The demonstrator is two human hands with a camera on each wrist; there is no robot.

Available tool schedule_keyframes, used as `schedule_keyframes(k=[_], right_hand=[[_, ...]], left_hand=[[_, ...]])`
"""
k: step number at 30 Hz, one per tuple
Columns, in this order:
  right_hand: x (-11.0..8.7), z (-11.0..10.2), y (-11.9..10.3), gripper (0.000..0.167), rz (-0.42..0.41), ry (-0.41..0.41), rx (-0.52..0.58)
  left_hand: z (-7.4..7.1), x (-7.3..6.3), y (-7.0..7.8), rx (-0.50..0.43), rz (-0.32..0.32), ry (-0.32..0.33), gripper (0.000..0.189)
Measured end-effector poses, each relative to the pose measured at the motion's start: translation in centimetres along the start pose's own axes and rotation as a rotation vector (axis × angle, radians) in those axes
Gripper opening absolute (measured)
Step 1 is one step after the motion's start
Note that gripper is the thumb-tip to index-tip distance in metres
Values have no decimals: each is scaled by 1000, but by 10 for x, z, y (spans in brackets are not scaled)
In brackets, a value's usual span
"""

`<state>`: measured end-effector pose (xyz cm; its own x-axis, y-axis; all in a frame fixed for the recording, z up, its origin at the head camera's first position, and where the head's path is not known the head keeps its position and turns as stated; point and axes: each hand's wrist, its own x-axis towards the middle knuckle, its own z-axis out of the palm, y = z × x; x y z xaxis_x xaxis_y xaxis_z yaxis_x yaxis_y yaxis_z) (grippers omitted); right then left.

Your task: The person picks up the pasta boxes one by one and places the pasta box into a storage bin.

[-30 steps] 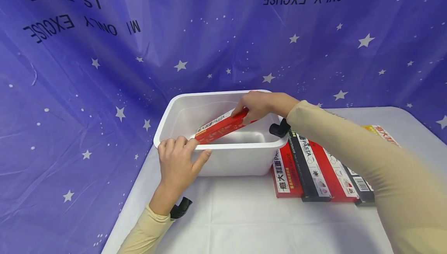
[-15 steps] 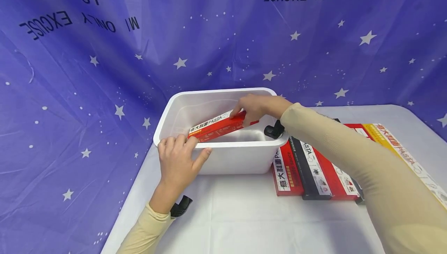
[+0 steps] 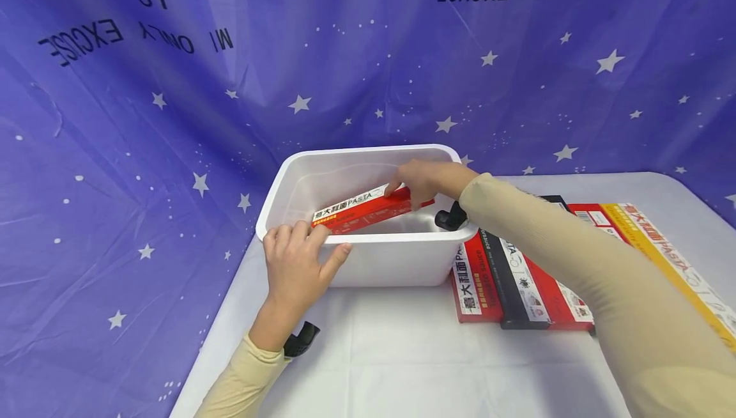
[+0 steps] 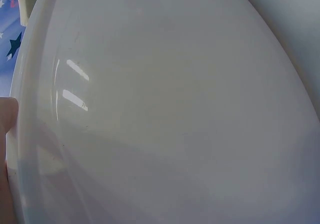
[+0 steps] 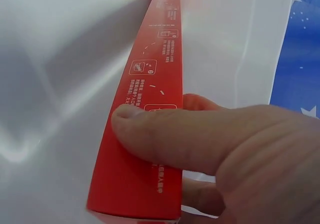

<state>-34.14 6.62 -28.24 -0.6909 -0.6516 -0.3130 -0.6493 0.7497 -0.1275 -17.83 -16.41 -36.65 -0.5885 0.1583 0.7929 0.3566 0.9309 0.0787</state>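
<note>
In the head view a red and white pasta box [image 3: 368,209] lies at a slant inside a white plastic bin [image 3: 397,261]. My right hand [image 3: 418,181] reaches over the bin's right side and grips the box near its right end. The right wrist view shows the thumb [image 5: 150,129] across the red side, with fingers behind the box. At the bin's near left corner my left hand [image 3: 296,268] holds the rim, fingers hooked over it and thumb outside. The left wrist view is mostly filled by the bin's smooth outer wall [image 4: 170,103].
Right of the bin, several pasta boxes lie side by side on the white tablecloth [image 3: 437,354]: a red one [image 3: 489,284], a black one [image 3: 506,284] and a yellow one [image 3: 650,239] among them. My right sleeve covers part of them. A purple star-patterned curtain [image 3: 356,54] hangs behind.
My right hand has sunk a little deeper into the bin with the pasta box, which shows more of its white face. The left hand keeps its hold on the rim.
</note>
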Motion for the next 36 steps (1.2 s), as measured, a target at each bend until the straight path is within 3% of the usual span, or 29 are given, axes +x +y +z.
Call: schedule_keyframes(k=[15, 36], right_hand=[[-4, 0, -1, 68, 57, -14, 25], [-2, 1, 1, 70, 26, 99, 15]], left_hand=[[0, 0, 2, 0, -1, -7, 73], [-1, 0, 1, -8, -4, -19, 76]])
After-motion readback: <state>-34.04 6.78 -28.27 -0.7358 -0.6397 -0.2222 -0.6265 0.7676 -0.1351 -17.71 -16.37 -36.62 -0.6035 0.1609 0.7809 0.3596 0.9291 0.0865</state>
